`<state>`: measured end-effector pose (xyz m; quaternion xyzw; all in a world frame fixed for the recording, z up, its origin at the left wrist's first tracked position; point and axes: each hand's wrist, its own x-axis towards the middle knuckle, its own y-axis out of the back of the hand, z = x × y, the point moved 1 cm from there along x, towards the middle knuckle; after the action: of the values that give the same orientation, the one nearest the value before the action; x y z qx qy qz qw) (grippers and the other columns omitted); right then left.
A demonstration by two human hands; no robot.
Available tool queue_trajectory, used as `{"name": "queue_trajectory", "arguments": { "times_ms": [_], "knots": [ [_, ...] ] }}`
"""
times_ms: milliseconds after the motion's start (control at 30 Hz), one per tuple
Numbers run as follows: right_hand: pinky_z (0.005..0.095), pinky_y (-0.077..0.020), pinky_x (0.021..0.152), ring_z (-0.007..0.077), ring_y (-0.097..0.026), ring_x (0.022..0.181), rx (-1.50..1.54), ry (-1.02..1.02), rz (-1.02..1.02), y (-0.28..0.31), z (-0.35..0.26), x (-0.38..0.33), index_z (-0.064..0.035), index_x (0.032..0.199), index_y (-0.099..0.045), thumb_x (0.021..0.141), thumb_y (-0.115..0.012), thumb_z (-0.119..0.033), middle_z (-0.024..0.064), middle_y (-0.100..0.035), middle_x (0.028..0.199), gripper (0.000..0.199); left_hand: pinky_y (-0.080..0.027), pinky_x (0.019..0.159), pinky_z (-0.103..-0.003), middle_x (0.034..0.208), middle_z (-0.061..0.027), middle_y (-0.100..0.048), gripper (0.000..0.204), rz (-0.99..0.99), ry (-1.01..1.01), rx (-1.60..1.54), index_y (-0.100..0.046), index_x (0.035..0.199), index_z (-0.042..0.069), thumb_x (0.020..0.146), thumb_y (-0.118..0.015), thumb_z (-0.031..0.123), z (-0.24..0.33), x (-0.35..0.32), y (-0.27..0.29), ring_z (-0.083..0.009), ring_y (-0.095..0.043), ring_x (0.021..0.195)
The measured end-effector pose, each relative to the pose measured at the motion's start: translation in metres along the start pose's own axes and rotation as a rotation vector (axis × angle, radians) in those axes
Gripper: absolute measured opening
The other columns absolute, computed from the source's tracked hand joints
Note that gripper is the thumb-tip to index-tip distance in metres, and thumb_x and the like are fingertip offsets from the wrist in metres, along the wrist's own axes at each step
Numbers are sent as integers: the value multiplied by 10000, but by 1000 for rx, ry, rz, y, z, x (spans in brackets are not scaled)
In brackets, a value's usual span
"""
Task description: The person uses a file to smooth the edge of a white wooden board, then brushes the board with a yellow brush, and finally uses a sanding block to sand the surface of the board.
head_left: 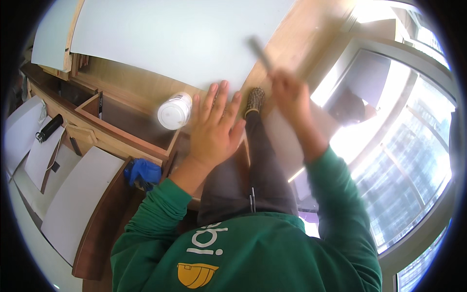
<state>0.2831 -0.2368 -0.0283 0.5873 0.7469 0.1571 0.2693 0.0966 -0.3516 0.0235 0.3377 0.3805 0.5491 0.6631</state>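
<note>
The right hand [290,97] is clamping its fingers around a slim, dark grey, stick-like tool [261,54]; the tool is pointing up and to the left from the fist, its far end overlapping a large, smooth, white rectangular panel [185,39], though motion blur is hiding whether the two are touching; the left hand [211,134] is holding nothing, its fingers spreading apart and its back facing up; its little finger is lying just beside a cylindrical white plastic tub [174,116], which is sitting near the panel's lower edge; a brown patterned shoe [255,100] is showing between the hands, below a dark trouser leg [262,155]; an open, brown wooden compartment [129,119] is lying to the left of the tub; a crumpled bright blue bundle [144,171] is resting beyond the left forearm; a black cylindrical bottle [50,127] is lying farther left; bright window panes [408,155] are filling the right side.
</note>
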Motion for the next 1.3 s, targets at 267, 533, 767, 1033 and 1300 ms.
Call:
{"name": "queue_trajectory", "arguments": {
  "times_ms": [267,533,767,1033,1300],
  "knots": [
    [358,-458,575,186,-505,585,54,-168,-59,0,-12,5,-23,921,-687,1025,-632,-277,164,-539,648,280,-161,1234,-569,1631,-179,-381,569,-35,-44,100,-529,1517,156,987,-606,349,-12,-2,0,-367,-333,1515],
    [340,-413,523,124,-448,571,198,-276,7,19,-27,64,-36,945,-702,1041,-607,-260,85,-496,605,262,-156,1230,-587,1586,-168,-454,495,-42,-182,211,-603,1449,211,966,-636,315,-21,3,17,-396,-337,1489],
    [449,-513,587,355,-629,625,76,125,-384,-27,-8,-94,-83,894,-660,981,-686,-268,149,-608,669,206,-275,1192,-509,1465,-176,-575,291,200,-294,41,-695,1223,74,994,-596,222,-55,25,63,-388,-414,1431],
    [417,-513,619,310,-641,637,97,-544,-680,-4,22,-110,-8,1109,-619,977,-668,-251,182,-659,813,280,-466,591,-269,729,-49,-586,308,384,-107,-246,-609,816,16,1063,-575,197,-60,100,66,-148,-584,634],
    [311,-490,496,160,-574,562,268,-1034,-669,19,43,-123,-40,1197,-595,1028,-595,-227,49,-575,721,252,-348,508,-436,601,-135,-449,501,195,317,-464,-432,620,34,1004,-671,248,-34,-25,4,-312,-434,529]
  ]
}}
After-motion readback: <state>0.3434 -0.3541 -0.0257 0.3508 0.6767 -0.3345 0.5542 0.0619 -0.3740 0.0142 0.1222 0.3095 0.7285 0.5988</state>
